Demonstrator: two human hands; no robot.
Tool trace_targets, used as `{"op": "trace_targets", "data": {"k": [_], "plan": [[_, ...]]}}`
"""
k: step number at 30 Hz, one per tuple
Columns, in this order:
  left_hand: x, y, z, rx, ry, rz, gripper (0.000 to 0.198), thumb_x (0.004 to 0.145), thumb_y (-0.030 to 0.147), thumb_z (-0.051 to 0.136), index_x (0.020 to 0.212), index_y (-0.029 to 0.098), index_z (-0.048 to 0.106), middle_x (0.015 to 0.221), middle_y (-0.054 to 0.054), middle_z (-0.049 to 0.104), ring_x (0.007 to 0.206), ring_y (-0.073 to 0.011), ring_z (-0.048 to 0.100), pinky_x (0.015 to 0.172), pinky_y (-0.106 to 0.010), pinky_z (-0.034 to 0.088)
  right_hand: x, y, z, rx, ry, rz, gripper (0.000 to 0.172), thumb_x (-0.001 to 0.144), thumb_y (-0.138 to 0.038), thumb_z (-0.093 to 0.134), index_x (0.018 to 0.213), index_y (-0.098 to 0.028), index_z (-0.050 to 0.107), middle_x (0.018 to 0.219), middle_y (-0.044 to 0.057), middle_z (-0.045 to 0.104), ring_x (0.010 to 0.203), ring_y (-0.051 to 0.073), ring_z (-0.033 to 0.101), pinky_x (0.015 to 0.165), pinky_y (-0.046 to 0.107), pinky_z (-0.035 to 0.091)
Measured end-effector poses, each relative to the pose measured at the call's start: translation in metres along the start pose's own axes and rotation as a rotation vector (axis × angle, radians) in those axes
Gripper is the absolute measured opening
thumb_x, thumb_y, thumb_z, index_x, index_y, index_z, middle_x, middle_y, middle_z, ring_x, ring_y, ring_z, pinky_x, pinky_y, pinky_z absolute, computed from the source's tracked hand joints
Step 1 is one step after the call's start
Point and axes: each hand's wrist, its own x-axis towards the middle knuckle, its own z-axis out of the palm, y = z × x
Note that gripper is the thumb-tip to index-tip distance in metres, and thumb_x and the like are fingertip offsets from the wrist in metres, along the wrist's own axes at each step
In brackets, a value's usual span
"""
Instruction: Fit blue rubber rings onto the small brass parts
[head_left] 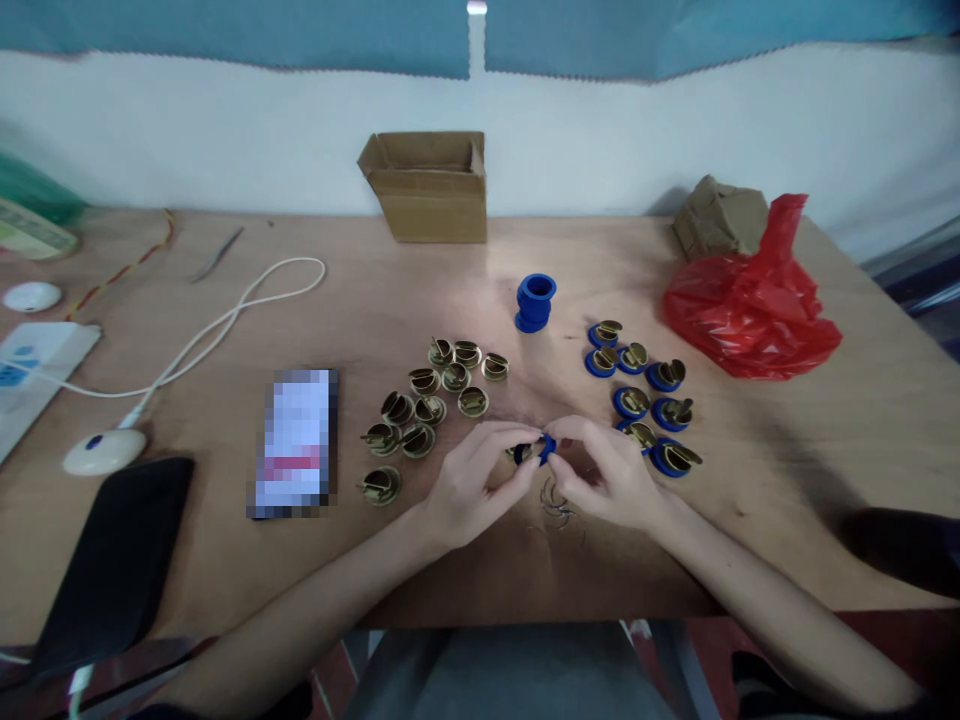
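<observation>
Blue ring [549,450] just right of and below frame centre, pinched between thumb and fingertips of both hands, gripped at its left and right sides. Fingers partly cover it; cannot tell whether a brass piece is seated inside. Left hand [471,485] and right hand [613,475] face each other, wrists bent inward, fingers curled to a meeting point. Forearms rise diagonally from the lower left and lower right corners. Just below the fingers: loose thin curved wires [556,508] on the tabletop [300,570]. Left of centre, beyond the left hand: a cluster of bare brass pieces [456,377]. Right of centre: blue-rimmed brass pieces [631,402]. Above the hands: a stack of blue rings [534,303], upright. Upper middle: an open cardboard box [439,205].
</observation>
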Motion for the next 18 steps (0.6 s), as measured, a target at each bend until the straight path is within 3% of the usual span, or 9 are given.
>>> {"op": "trace_targets", "data": {"k": [5, 13, 18], "plan": [[-0.0010, -0.0006, -0.0006, 0.013, 0.006, -0.002, 0.027, 0.092, 0.013, 0.064, 0.118, 0.020, 0.063, 0.107, -0.007, 0.074, 0.101, -0.0188, 0.072, 0.091, -0.034, 0.062, -0.0019, 0.0005, 0.0006, 0.024, -0.001, 0.025, 0.017, 0.093, -0.020, 0.056, 0.109, -0.020, 0.056, 0.082, 0.001, 0.063, 0.060, 0.012, 0.058, 0.053, 0.024, 0.049], [0.0000, -0.0014, 0.0004, -0.018, 0.027, -0.006, 0.028, 0.091, 0.013, 0.066, 0.118, 0.020, 0.061, 0.107, -0.007, 0.073, 0.102, -0.0188, 0.071, 0.092, -0.036, 0.061, -0.0029, 0.0023, 0.0008, 0.029, -0.006, 0.040, 0.020, 0.093, -0.021, 0.059, 0.112, -0.021, 0.055, 0.084, 0.002, 0.066, 0.067, 0.015, 0.063, 0.059, 0.026, 0.052], [-0.0022, -0.0036, 0.0015, -0.075, 0.037, -0.025, 0.030, 0.090, 0.012, 0.066, 0.119, 0.019, 0.060, 0.108, -0.008, 0.072, 0.104, -0.0188, 0.070, 0.094, -0.036, 0.060, -0.0043, 0.0027, 0.0012, 0.058, -0.028, 0.064, 0.027, 0.093, -0.020, 0.061, 0.118, -0.020, 0.053, 0.076, -0.003, 0.062, 0.057, 0.012, 0.058, 0.056, 0.025, 0.049]]}}
